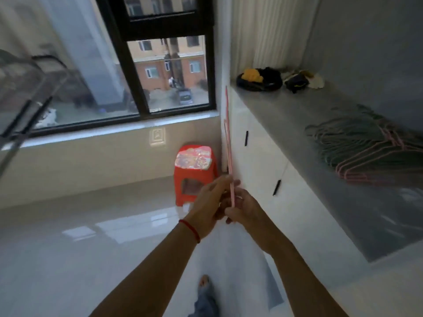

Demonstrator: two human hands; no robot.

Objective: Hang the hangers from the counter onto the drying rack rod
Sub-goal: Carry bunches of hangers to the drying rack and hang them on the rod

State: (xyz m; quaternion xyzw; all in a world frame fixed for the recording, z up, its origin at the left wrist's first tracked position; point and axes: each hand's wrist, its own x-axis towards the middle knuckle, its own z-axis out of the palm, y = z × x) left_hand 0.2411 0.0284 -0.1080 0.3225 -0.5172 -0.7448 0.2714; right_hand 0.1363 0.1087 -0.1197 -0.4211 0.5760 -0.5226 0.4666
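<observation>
Both my hands hold 1 pink hanger, seen edge-on and upright in front of the white cabinet. My left hand has fingers curled around its lower end; my right hand pinches it just beside the left. Red string on my left wrist. The pile of green and pink hangers lies on the counter near its right edge. Dark clothes sit at the counter's far end. Drying rack is blurred at far left. Red stool stands on the floor under the window.
</observation>
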